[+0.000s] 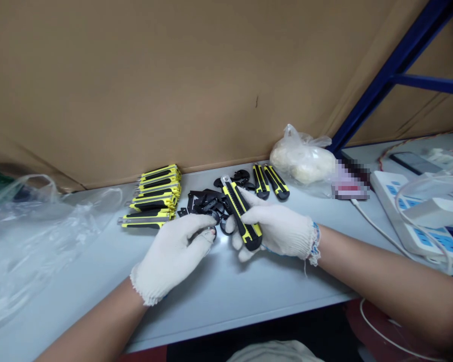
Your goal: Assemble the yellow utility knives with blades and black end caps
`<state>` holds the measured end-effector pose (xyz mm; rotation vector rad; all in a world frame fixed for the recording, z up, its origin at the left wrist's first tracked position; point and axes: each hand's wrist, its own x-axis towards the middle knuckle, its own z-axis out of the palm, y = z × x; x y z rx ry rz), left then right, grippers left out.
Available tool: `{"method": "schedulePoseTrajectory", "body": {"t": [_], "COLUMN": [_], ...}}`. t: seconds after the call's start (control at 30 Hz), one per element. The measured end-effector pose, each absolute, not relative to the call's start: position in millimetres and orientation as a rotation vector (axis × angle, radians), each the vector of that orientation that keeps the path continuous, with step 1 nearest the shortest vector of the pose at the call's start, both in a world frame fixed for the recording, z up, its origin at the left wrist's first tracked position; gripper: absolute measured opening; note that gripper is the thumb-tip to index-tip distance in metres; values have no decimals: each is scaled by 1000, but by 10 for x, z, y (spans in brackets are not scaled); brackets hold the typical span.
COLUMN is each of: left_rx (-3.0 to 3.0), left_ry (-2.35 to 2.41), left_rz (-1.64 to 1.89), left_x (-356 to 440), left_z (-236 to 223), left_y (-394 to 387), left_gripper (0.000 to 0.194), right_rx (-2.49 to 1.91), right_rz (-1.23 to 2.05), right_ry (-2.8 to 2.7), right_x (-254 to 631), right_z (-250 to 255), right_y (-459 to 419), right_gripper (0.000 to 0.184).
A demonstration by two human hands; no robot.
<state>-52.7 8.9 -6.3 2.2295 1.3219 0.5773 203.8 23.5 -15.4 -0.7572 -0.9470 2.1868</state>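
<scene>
Here, just right of the frame's centre, the right hand (pixel 277 226) grasps a knife (pixel 235 202), its long axis slanting from upper left to lower right, while left of it the left hand (pixel 181 246) curls at black parts (pixel 208 200), its grip unclear.

The right hand (pixel 281 229), in a white glove, holds a yellow and black knife (pixel 238 207). The left hand (pixel 173 251), gloved too, is next to a messy pile of black parts (pixel 204 201); I can't tell if it grips one. More knives (pixel 158 188) are stacked on the left. Two other knives (pixel 277 185) lie near a clear bag (pixel 305 161) on the gray surface (pixel 196 311).
</scene>
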Motion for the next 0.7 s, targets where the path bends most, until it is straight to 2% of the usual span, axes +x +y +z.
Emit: {"method": "schedulePoseTrajectory", "body": {"t": [0.13, 0.3, 0.47, 0.57, 0.63, 0.7], "left_rx": [2234, 2224, 2089, 1739, 1542, 1485], "left_ry": [1294, 1320, 1361, 1404, 1374, 1311], "left_rz": [543, 572, 607, 756, 836, 869], "left_x": [-539, -537, -517, -513, -520, -533], "left_z": [-82, -81, -80, -105, -121, -129], "left_y": [85, 80, 88, 116, 138, 152], "left_gripper": [21, 21, 24, 42, 52, 54], "right_rx": [-768, -881, -824, -656, -540, -499], "right_rz": [2124, 2055, 2113, 2191, 2225, 2240], "right_ry": [-980, -941, -919, -981, -1047, -1118], "right_x": [2008, 1984, 2011, 2022, 2022, 2015], "right_z": [-164, -221, -227, -217, -213, -216], "right_y": [229, 246, 238, 220, 204, 185], "right_gripper": [82, 54, 46, 50, 62, 73]}}
